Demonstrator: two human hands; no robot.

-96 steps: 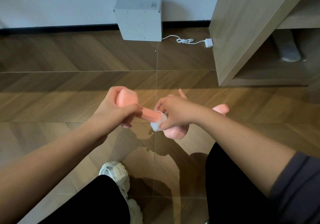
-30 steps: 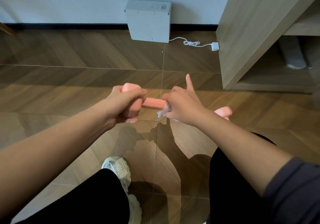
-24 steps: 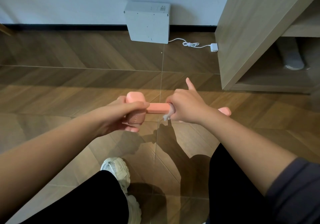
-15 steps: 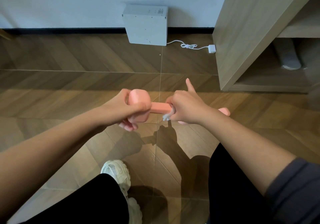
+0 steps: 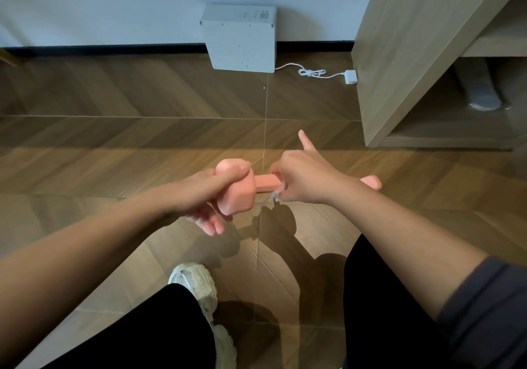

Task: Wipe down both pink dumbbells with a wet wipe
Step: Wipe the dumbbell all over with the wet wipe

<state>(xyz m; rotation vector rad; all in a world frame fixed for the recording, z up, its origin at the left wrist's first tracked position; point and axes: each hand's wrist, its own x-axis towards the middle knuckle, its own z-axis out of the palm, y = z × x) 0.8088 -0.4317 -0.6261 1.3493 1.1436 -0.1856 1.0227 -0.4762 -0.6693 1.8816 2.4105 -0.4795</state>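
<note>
I hold one pink dumbbell (image 5: 238, 194) level above the floor. My left hand (image 5: 204, 197) grips its left head, thumb over the top and fingers underneath. My right hand (image 5: 306, 179) is closed round the handle with the white wet wipe (image 5: 275, 195), and its index finger points up. A corner of the wipe hangs out below the fist. The dumbbell's right head is hidden behind my right hand. Behind my right wrist shows the pink end of the second dumbbell (image 5: 371, 182), low by the floor.
Wood-pattern floor (image 5: 114, 146) all round. A white box (image 5: 241, 40) stands against the wall, with a white cable and plug (image 5: 350, 77) beside it. A wooden cabinet (image 5: 405, 55) stands at the right. My white shoe (image 5: 196, 283) and black-trousered legs are below.
My left hand has shifted its hold on the left head, fingers now lower beneath it, and the head has turned. My right hand stays on the handle with the wipe.
</note>
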